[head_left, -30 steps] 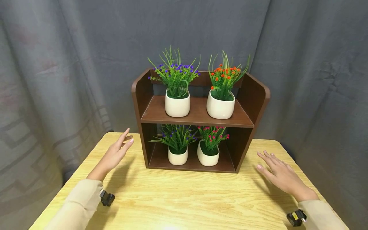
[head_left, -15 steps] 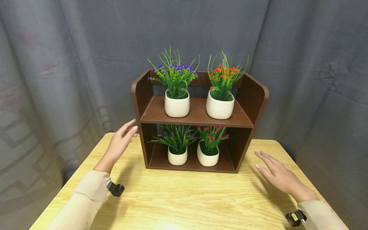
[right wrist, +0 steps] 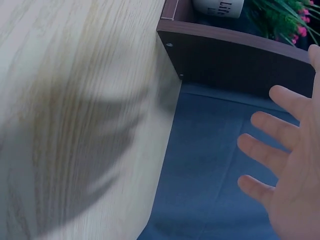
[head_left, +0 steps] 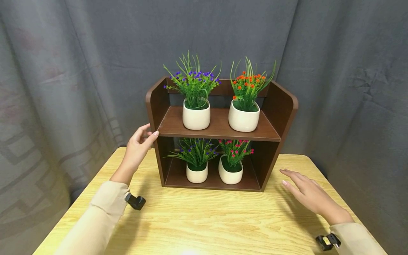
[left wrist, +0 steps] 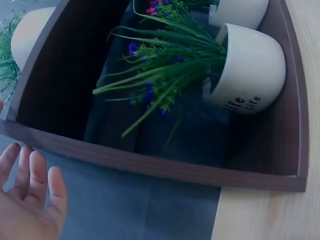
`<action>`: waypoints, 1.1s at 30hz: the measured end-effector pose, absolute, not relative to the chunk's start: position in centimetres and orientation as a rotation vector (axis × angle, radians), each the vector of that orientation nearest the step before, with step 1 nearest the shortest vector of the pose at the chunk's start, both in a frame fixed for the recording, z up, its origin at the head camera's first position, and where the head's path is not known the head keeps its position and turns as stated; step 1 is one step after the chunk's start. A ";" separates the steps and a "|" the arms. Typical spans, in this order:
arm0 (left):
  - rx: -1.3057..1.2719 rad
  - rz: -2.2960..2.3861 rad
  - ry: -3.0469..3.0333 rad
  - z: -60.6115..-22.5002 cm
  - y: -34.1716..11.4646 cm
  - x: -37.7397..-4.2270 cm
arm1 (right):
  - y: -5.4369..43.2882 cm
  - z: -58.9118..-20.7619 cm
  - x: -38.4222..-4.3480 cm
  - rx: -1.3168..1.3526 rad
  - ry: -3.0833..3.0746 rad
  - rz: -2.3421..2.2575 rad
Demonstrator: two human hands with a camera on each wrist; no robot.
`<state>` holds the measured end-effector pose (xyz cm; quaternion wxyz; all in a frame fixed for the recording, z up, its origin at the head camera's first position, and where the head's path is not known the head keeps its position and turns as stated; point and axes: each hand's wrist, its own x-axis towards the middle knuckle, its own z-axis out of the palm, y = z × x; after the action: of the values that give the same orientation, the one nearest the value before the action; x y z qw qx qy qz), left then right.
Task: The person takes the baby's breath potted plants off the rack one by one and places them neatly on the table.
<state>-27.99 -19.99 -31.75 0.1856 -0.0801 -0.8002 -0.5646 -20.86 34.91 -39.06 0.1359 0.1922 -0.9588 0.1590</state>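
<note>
Left wrist view: on the lower left pot, white and rounded, dark lettering reads "Life", beside a larger word whose first letter is indistinct and whose remainder reads "ife". Right wrist view: the lower right pot, also white, carries "Life", with part of another word under it. Head view: the left hand is raised at the dark brown shelf, its thumb at the front edge of the left panel and its four fingers outside it, slightly bent with small gaps between them; whether they touch the wood cannot be told. The right hand is held above the table, beside the shelf and apart from it, its fingers spread and gently bent. Both forearms wear beige sleeves. The shelf stands upright on the table, two-tiered, with rounded upper front corners. On its upper board are the upper left pot, with violet flowers, and the upper right pot, with orange flowers; below, the lower left pot bears violet blooms, the lower right pink.
</note>
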 end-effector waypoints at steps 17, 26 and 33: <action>-0.101 -1.573 -2.127 -30.6 -18.3 -29.2 | 33.8 -37.9 -20.8 0.621 -2.732 0.537; -0.113 -1.672 -2.057 -30.6 -18.0 -29.2 | 32.5 -36.8 -20.9 0.675 -2.683 0.565; -0.101 -1.720 -2.050 -30.4 -17.9 -29.0 | 31.5 -35.9 -21.1 0.709 -2.609 0.581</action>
<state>-29.03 -17.92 -30.43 0.2298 -0.0369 -0.7450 -0.6251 -21.09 31.50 -35.86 0.1872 0.2519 -0.9268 0.2064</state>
